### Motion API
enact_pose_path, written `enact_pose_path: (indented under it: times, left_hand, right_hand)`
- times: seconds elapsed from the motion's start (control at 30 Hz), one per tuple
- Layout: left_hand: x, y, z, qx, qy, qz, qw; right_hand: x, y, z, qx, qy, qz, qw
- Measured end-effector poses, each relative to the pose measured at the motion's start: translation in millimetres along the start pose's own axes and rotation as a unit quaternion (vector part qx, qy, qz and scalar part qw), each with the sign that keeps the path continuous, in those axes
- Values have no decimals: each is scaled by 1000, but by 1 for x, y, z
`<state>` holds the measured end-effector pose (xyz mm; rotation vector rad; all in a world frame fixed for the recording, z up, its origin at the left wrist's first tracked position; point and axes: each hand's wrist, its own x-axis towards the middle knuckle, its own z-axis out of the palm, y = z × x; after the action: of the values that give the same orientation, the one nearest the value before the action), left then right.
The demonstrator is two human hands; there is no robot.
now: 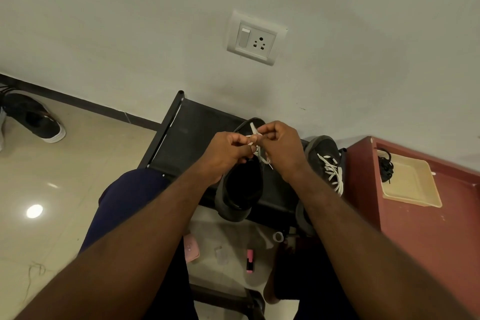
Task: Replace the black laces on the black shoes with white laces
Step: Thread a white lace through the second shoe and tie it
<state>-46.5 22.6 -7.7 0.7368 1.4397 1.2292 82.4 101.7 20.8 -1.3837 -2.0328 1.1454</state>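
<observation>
black rack (192, 122) by wall | black shoe (241, 189) on rack, centre | second shoe (324, 153) beside it, white-laced | tray (413, 184) holding black laces (385, 166) | left hand (226, 153), right hand (283, 148) over centre shoe, fingers curled, both pinching white lace (255, 132)

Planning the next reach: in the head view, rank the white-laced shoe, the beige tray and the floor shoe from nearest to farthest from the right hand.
1. White-laced shoe, just right of the right hand.
2. Beige tray, farther right on the red top.
3. Floor shoe, far left by the wall.
</observation>
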Motion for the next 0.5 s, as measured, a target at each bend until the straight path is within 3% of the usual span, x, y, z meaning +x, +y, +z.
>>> enact_pose_path:
  times: [0.1, 0.23, 0.33, 0.5]
  left_hand:
    - [-2, 0, -1, 74, 23, 37, 996]
    - [-3, -2, -4, 125, 66, 65, 988]
    - [-3, 0, -5, 143, 40, 70, 986]
    - [-2, -1, -5, 365, 82, 163, 913]
  right_hand:
    - [-4, 5, 4, -29, -13, -3, 999]
    - [-10, 6, 4, -76, -113, -22, 990]
    - [-13, 6, 2, -93, -111, -12, 989]
    - [-6, 1, -11, -120, -170, -16, 978]
